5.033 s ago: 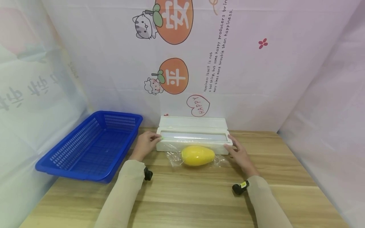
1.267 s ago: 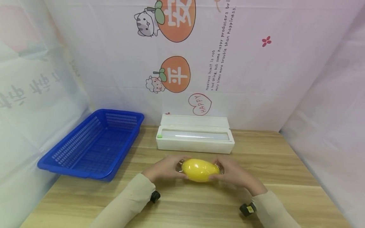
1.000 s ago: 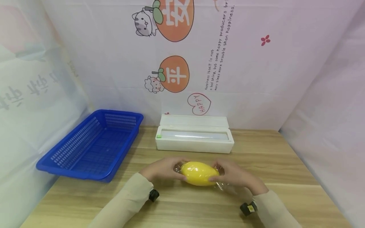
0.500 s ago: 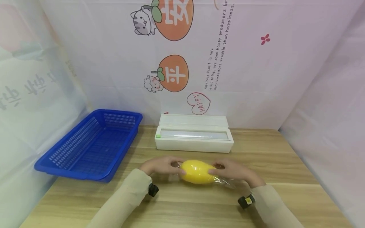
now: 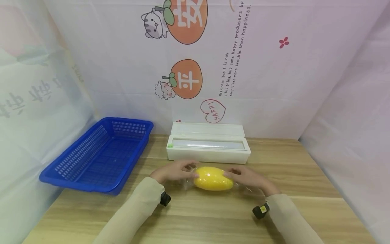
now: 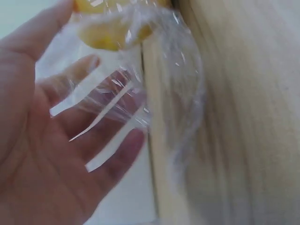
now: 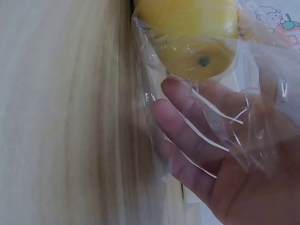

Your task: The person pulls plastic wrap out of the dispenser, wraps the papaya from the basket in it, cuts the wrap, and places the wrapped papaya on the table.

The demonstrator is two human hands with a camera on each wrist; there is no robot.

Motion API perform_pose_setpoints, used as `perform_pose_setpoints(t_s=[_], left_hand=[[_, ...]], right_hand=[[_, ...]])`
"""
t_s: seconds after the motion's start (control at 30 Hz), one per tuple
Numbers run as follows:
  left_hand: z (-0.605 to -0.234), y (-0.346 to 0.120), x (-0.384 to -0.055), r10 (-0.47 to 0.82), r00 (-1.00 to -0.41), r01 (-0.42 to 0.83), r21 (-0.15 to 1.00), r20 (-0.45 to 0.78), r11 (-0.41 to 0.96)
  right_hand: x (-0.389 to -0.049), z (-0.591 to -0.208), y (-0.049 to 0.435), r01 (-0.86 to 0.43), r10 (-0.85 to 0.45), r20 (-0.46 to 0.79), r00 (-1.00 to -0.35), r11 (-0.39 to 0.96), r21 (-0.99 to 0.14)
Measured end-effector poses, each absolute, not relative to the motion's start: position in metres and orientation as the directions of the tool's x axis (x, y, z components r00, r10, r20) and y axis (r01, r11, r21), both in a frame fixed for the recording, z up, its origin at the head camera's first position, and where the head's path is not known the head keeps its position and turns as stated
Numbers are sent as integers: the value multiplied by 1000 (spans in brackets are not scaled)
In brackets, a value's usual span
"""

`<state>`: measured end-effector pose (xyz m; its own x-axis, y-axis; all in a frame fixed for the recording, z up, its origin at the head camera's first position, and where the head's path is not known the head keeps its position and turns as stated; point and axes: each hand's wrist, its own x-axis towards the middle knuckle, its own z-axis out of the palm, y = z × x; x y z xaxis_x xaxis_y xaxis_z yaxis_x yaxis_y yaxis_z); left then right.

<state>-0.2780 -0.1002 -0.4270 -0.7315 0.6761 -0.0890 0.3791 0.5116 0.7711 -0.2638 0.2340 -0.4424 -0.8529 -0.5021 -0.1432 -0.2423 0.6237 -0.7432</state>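
A yellow mango (image 5: 213, 178) lies on the wooden table (image 5: 213, 217), loosely wrapped in clear cling film (image 5: 188, 183). My left hand (image 5: 178, 170) touches its left end and my right hand (image 5: 245, 175) its right end. In the left wrist view the film (image 6: 140, 93) drapes over my nearly straight fingers (image 6: 117, 154), with the mango (image 6: 112, 28) just beyond them. The right wrist view shows the mango (image 7: 192, 33) inside the film (image 7: 243, 122), which lies across my straight fingers (image 7: 183, 126).
A white cling-film dispenser box (image 5: 208, 146) stands open behind the mango, close to the back wall. An empty blue plastic basket (image 5: 97, 156) sits at the left of the table. Printed sheets wall in the back and both sides.
Five seconds ago both hands were at the dispenser. Over the last second, the hands have turned the film-wrapped mango and brought it down onto the table, a little nearer the dispenser.
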Motion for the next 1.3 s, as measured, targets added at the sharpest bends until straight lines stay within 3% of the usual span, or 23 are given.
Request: perform_pose_setpoints(t_s=[0.1, 0.27, 0.37, 0.5, 0.7, 0.77, 1.07, 1.3], left_hand=[[-416, -94, -270, 678, -735, 491, 699, 12, 520], [-405, -78, -253, 712, -689, 681, 452, 133, 575], [-405, -71, -247, 720, -680, 716, 337, 140, 611], [-411, -68, -245, 702, -701, 704, 283, 126, 652], [-417, -70, -250, 689, -712, 691, 315, 137, 651], [-418, -70, -251, 685, -716, 682, 343, 135, 646], [-433, -73, -260, 711, -694, 681, 422, 113, 599], [-427, -79, -269, 723, -691, 585, 591, 3, 556]], right_hand=[[-263, -439, 233, -239, -492, -136, -860, 624, -744], [-260, -432, 233, -267, -487, -108, -867, 635, -725], [-255, -424, 232, -319, -473, -31, -881, 641, -698], [-243, -411, 225, -412, -468, 98, -878, 639, -649], [-233, -418, 210, -554, -561, 146, -815, 679, -481], [-234, -426, 209, -559, -567, 144, -811, 678, -477], [-234, -432, 217, -531, -575, 143, -805, 594, -604], [-243, -434, 224, -456, -610, 42, -791, 542, -706]])
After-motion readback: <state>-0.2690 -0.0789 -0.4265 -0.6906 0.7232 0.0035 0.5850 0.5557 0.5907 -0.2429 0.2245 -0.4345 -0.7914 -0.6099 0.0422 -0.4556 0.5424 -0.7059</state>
